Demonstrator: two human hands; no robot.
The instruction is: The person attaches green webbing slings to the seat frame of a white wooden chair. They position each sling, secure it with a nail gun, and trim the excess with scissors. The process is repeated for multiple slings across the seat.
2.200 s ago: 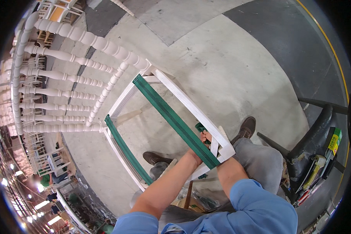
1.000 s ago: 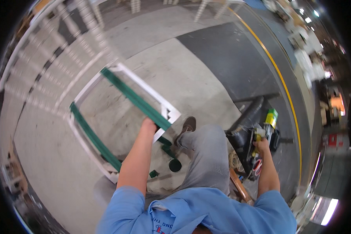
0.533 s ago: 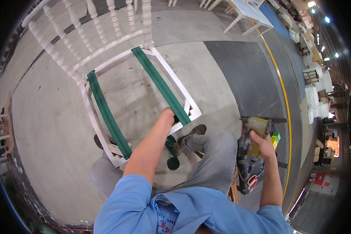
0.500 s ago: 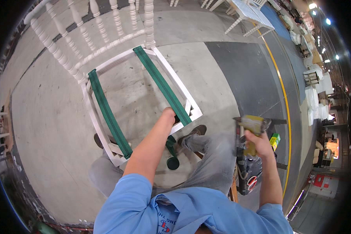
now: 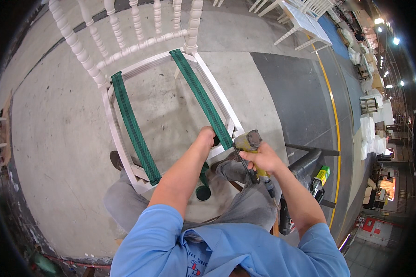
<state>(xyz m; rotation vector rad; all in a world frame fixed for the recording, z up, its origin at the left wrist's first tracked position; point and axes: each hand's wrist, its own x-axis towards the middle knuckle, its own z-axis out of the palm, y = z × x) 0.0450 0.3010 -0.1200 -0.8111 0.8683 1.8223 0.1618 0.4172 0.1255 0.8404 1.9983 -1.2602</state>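
Observation:
A white chair frame (image 5: 224, 108) with an open seat stands before me, two green webbing straps running across it. My left hand (image 5: 209, 135) is inside the near right corner, beside the right webbing strap (image 5: 201, 94); its fingers are mostly hidden, so I cannot see what they grip. The left webbing strap (image 5: 133, 127) spans from back rail to front rail. My right hand (image 5: 263, 159) is closed round a yellow and black staple gun (image 5: 250, 140), whose nose is close to the right strap's near end. Below the front rail, green webbing leads down to a roll (image 5: 203, 193).
The chair's turned spindle back (image 5: 136, 21) rises at the far left. Right of my leg is a dark padded stand (image 5: 302, 173) with a green and yellow box (image 5: 323, 173) on it. An air hose (image 5: 275, 199) trails from the gun. White furniture (image 5: 300, 21) stands farther off.
My right hand has brought the staple gun left, from beside the stand to the chair's front right corner. My left hand stays at that corner. The chair appears slightly farther right in view.

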